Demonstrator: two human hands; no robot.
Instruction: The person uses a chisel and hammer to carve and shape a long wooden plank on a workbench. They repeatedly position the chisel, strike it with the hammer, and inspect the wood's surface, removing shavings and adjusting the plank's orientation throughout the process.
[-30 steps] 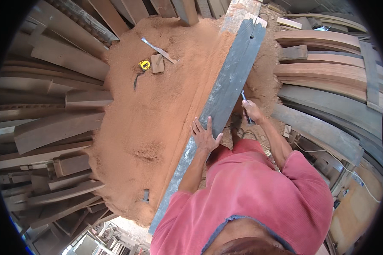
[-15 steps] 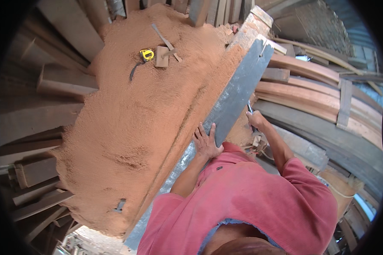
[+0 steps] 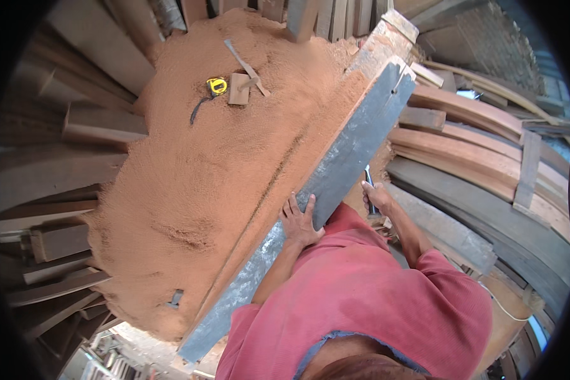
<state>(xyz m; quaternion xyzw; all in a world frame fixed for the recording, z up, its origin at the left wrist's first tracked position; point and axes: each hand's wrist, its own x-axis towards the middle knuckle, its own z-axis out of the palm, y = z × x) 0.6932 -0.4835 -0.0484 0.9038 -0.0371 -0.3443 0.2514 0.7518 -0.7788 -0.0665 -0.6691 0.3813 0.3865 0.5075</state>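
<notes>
**Grey plank steadied on a sawdust-covered worktop**

The long grey plank [image 3: 335, 183] is laid diagonally along the worktop [image 3: 190, 190] edge; the left hand [image 3: 299, 221] is pressed flat on it, fingers spread; the right hand [image 3: 375, 197] is closed in a tight grip around a dark slim tool [image 3: 369, 183] at the plank's far edge. No finished cut or mark can be made out; most work appears left. 1 yellow tape measure [image 3: 216, 85] lies well apart.
</notes>
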